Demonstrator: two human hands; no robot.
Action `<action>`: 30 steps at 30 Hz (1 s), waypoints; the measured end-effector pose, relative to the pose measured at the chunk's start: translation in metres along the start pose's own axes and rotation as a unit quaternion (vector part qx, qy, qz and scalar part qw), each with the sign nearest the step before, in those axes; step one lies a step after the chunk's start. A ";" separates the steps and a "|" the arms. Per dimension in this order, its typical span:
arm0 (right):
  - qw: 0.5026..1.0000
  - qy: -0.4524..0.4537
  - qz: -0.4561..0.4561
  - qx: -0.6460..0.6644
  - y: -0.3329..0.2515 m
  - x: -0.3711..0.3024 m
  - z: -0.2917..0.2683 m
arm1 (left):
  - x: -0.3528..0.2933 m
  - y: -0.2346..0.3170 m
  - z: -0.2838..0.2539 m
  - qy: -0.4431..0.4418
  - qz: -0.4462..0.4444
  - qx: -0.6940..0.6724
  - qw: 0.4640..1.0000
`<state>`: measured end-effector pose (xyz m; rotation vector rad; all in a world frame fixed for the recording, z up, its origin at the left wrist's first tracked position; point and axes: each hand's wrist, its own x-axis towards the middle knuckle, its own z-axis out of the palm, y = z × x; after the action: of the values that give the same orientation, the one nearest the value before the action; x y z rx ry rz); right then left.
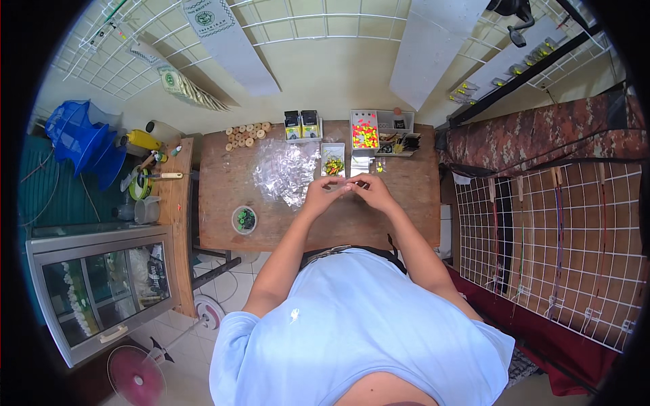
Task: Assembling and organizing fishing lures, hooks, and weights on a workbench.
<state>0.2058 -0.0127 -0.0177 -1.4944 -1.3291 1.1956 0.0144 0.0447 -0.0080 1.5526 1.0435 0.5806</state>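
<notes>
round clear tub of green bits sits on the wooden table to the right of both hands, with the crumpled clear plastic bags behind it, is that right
Not quite. In the head view the round clear tub of green bits sits on the wooden table to the left of both hands, the left hand and right hand, not to their right. The crumpled clear plastic bags do lie behind it.

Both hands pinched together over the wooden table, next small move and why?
Probably keep pinching and finish working the small clear item: the left hand and right hand meet at their fingers above the brown wooden table, beside the crumpled pile of clear plastic bags. What they hold is too small to tell.
</notes>
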 end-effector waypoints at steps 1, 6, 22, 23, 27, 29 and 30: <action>1.000 -0.007 0.000 0.000 0.001 0.003 -0.002 | 0.004 -0.002 0.000 0.002 0.010 -0.004 1.000; 1.000 0.002 0.016 -0.024 0.016 0.026 -0.016 | 0.018 -0.017 0.000 0.026 0.019 0.001 1.000; 0.863 0.220 0.084 -0.447 0.020 0.109 -0.056 | 0.036 -0.015 -0.005 0.041 0.012 -0.048 0.998; 0.871 0.223 0.084 -0.430 0.016 0.108 -0.055 | 0.035 -0.017 -0.007 0.043 0.010 -0.049 0.998; 0.879 0.220 0.068 -0.417 0.004 0.101 -0.055 | 0.033 -0.013 -0.011 0.043 0.009 -0.013 0.999; 0.919 0.258 0.069 -0.289 -0.003 0.091 -0.048 | 0.032 -0.012 -0.013 0.043 0.009 -0.005 0.999; 0.920 0.257 0.068 -0.289 0.000 0.088 -0.043 | 0.033 -0.011 -0.014 0.041 0.010 0.002 0.999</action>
<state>0.2481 0.0754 -0.0196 -2.1622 -1.2687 0.4208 0.0157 0.0796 -0.0206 1.5556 1.0926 0.6609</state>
